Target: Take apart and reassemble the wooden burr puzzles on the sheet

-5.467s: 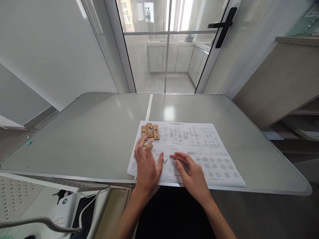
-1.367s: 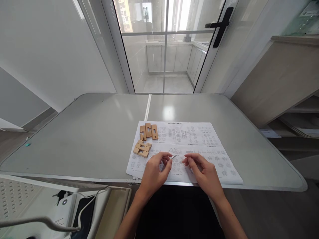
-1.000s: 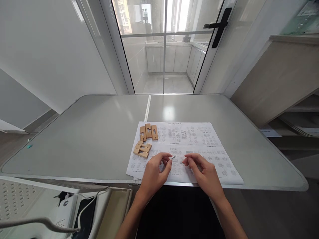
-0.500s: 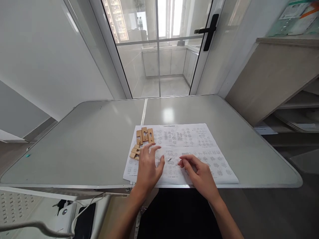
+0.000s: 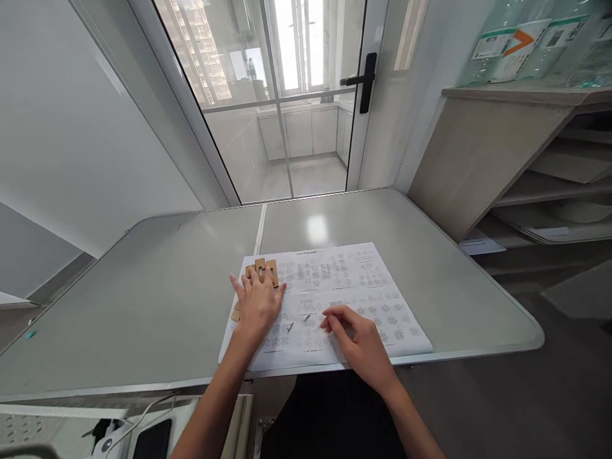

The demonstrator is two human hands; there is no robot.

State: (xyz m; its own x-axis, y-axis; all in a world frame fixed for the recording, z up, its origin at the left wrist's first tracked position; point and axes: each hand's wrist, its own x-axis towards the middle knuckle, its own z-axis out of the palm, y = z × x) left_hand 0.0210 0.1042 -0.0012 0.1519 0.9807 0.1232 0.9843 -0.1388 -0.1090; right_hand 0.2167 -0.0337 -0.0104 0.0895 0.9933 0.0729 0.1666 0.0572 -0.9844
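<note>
My left hand (image 5: 259, 307) lies over several flat wooden puzzle pieces (image 5: 272, 271) at the paper's upper left, fingers spread. Its fingertips seem to rest on these slotted pieces and hide parts of them. Another wooden piece (image 5: 236, 312) shows beside the hand's left edge, mostly covered. Over the middle of the printed paper sheet (image 5: 354, 274), my right hand (image 5: 351, 331) is closed in a pinch, thumb against fingers. Whatever it may hold is too small to make out. Small dark marks (image 5: 307, 317) show on the paper left of its fingertips.
The sheet lies on a grey table (image 5: 182, 299) at its front edge. Beyond stands a glass door with a black handle (image 5: 367, 83). Bottles (image 5: 507, 51) sit on a wooden shelf unit (image 5: 482, 153) at right. A phone (image 5: 153, 440) and cables are below left.
My left hand has moved up and left onto the upper wooden pieces. My right hand remains pinched near the paper's middle. The whole view has turned toward the right.
</note>
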